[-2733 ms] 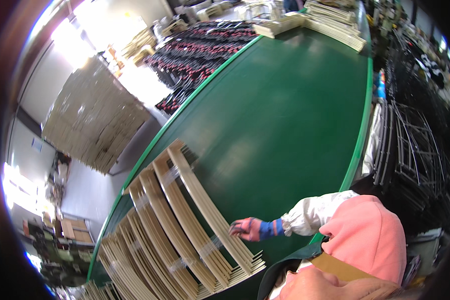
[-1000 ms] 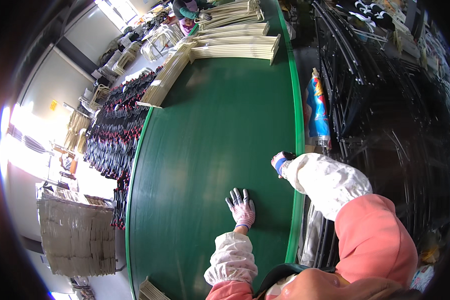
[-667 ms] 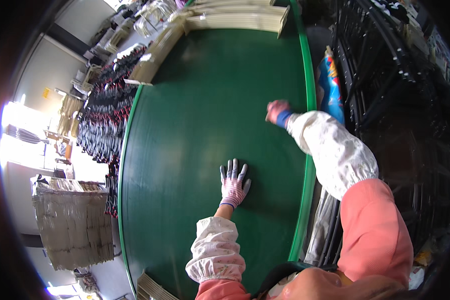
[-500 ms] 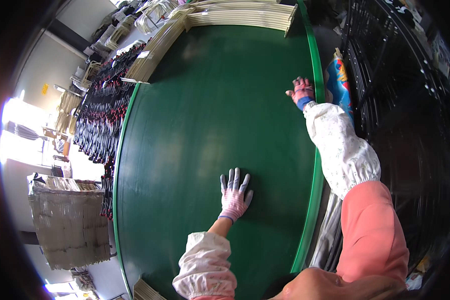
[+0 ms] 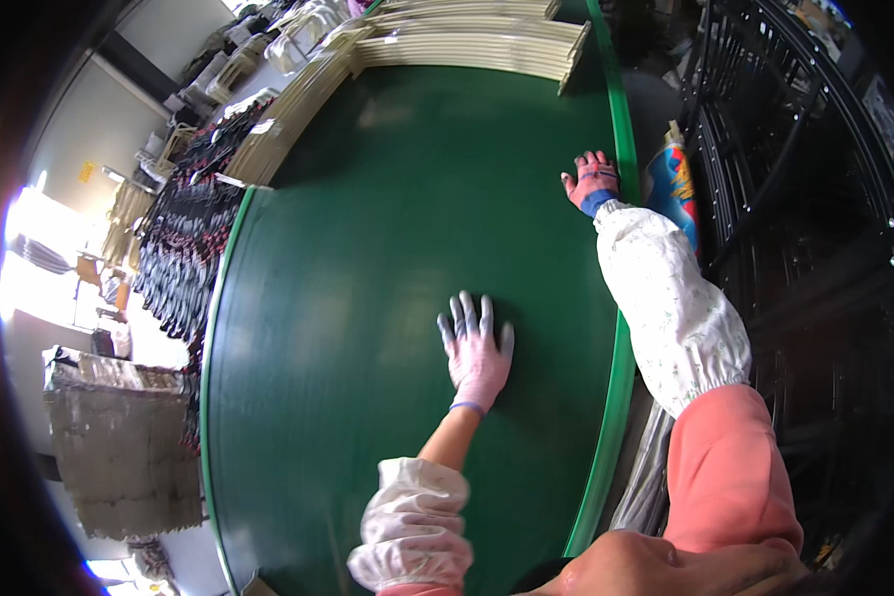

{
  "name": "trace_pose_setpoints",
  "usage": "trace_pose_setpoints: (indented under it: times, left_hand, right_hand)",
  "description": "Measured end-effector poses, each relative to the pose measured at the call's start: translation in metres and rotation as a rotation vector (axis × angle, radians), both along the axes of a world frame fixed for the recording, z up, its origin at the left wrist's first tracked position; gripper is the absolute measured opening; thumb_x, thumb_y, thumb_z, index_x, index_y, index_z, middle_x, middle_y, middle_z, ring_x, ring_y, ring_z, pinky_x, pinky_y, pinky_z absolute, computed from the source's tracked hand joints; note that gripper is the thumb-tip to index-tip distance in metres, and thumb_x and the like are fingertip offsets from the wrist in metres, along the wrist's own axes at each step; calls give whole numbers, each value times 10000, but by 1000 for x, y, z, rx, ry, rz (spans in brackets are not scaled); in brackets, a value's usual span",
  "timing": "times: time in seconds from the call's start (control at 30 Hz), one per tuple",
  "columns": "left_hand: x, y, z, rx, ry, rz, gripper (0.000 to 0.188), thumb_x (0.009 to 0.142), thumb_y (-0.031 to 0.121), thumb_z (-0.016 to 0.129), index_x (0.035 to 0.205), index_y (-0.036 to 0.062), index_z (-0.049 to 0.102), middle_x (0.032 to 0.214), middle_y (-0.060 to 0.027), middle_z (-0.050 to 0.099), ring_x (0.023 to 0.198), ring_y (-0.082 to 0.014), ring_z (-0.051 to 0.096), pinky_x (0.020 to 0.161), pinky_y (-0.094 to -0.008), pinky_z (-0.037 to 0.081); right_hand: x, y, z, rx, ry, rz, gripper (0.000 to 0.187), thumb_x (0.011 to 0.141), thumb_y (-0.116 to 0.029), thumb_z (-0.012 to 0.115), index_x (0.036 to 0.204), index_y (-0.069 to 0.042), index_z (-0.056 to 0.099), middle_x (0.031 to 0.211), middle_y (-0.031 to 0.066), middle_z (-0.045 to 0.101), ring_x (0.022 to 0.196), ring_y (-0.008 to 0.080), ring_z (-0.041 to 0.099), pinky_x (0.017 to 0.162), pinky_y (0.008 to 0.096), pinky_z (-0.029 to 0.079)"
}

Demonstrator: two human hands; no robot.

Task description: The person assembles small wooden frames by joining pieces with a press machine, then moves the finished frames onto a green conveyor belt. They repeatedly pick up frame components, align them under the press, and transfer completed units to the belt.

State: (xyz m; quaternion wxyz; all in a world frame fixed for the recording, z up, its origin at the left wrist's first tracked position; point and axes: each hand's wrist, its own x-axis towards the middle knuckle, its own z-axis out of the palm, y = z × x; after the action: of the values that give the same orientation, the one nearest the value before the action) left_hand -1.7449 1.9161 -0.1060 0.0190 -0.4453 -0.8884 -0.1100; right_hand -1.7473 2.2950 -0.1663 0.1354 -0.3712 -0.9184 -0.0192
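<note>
My left hand [image 5: 479, 350], in a pink and grey glove, is over the middle of a long green table [image 5: 338, 328], fingers spread and holding nothing. Whether its palm presses on the surface I cannot tell. Farther off, at the table's right edge, my right hand [image 5: 593, 183] wears a red glove with a blue cuff. Its fingers are apart and nothing is in them. White patterned sleeve covers reach up both forearms. At the far end lies a stack of cream-coloured bars or tubes [image 5: 467, 48], beyond both hands.
More cream bars [image 5: 293, 109] line the table's far left edge. Dark parts with red bits [image 5: 184, 248] hang or lie in a mass on the left. A wrapped grey stack [image 5: 124, 452] stands lower left. Black metal frames [image 5: 805, 189] and a colourful bag [image 5: 673, 189] border the right side.
My left hand has slid a little forward and to the right over the table. The right hand stays by the right edge. The whole view has shifted slightly.
</note>
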Motion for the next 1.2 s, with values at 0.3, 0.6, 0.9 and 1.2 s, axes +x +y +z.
trace_pose_setpoints:
  times: [0.3,0.6,0.9,1.2]
  left_hand:
    - [-23,11,-48,344,-45,-62,376,859,216,586,1164,-3,596,1314,-145,542,1291,-304,443,1140,-519,203]
    - [-15,18,-31,191,-75,-63,514,856,283,599,1268,-14,525,1396,-176,452,1339,-324,377,1137,-532,191]
    - [-11,20,-33,149,-97,-63,600,802,293,642,1293,-23,502,1412,-183,433,1344,-335,370,1134,-532,195]
    - [-6,12,-35,136,-144,-90,579,825,293,621,1296,-22,501,1413,-184,433,1344,-327,373,1134,-535,184]
  right_hand:
    - [-71,159,48,501,-213,-60,582,795,-177,471,1375,-131,440,1507,90,336,1321,292,368,1011,496,359]
    - [-137,234,31,725,-163,-12,384,967,-291,338,1264,-137,529,1300,45,499,1057,207,482,853,312,444]
    - [-161,259,50,349,53,179,309,885,-325,474,950,-80,651,1034,205,622,904,405,609,796,494,508]
    - [-161,305,49,173,154,122,329,905,-346,425,1052,-87,566,1027,209,619,935,406,590,784,461,486]
